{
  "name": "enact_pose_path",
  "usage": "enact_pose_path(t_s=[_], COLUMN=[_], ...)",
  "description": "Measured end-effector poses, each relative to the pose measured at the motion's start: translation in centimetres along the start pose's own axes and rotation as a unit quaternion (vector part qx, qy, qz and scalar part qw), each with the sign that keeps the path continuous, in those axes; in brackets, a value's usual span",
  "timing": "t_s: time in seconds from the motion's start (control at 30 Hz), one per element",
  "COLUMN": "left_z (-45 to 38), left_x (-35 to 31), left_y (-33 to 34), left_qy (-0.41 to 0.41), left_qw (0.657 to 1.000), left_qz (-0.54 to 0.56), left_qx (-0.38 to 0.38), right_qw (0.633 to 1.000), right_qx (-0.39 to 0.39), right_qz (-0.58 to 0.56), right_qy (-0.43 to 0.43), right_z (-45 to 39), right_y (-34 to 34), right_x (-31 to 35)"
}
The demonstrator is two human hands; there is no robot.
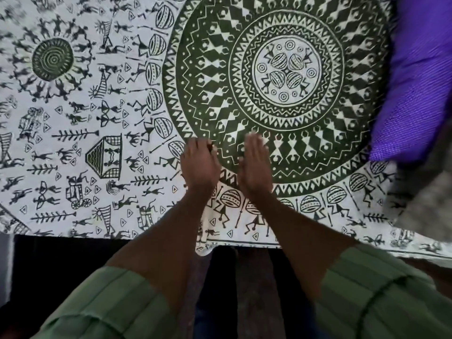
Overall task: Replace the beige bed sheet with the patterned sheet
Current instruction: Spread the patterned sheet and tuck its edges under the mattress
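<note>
So the patterned sheet (102, 123) is spread flat over pretty much the whole upper part of the frame, white with dark green tribal-style figures and a big round mandala printed right of centre. Its near edge is seen running along the lower third of the frame, with a small bit drooping over the edge near bottom centre.

Both hands are laid on the sheet around the middle of the frame, at the lower left rim of the mandala. The left hand (200, 165) is pressed down palm-first, with the fingertips bent a little against the cloth; whether any fabric is pinched there can't be told. The right hand (254, 165) is held just beside it, fingers straight and together, slightly blurred, nothing gripped.

A purple pillow (415, 77) is seen at the upper right, lying on the sheet's right side. Green sleeves (381, 297) are seen at the bottom corners, with dark floor between them.
</note>
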State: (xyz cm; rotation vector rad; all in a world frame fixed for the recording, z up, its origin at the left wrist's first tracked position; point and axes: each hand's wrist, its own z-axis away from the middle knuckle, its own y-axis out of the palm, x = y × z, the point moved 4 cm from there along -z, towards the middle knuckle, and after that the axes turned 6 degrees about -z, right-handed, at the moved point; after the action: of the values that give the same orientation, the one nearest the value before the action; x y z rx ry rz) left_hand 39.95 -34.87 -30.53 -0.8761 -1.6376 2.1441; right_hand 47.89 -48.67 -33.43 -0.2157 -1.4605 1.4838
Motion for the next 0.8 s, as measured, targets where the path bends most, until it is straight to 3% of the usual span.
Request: enact_pose_path(t_s=[0.07,0.23,0.43,0.53,0.8], left_z=[-2.2,-6.1,-8.6,-9.8,-11.3], left_x=[-1.7,-2.3,-1.7,-2.6,-1.5], left_y=[-0.3,0.7,0.0,-0.1,-0.5], left_qy=[-0.017,-0.102,-0.146,-0.127,-0.159], left_qw=[1.000,0.991,0.987,0.990,0.985], left_qz=[0.017,0.026,0.065,0.053,-0.016], left_qx=[0.009,0.085,0.027,-0.004,0.063], right_qw=[0.998,0.995,0.996,0.998,0.997], right_qx=[0.005,0.043,0.035,0.017,0.020], right_qz=[0.052,0.079,0.070,0.064,0.073], right_qy=[0.042,0.031,0.050,0.023,-0.002], right_z=[-2.1,-5.8,-6.9,-7.1,-13.2], right_y=[-1.9,-3.8,-3.1,-3.5,-4.2], right_x=[-2.1,-3.5,-3.2,-3.5,-1.0])
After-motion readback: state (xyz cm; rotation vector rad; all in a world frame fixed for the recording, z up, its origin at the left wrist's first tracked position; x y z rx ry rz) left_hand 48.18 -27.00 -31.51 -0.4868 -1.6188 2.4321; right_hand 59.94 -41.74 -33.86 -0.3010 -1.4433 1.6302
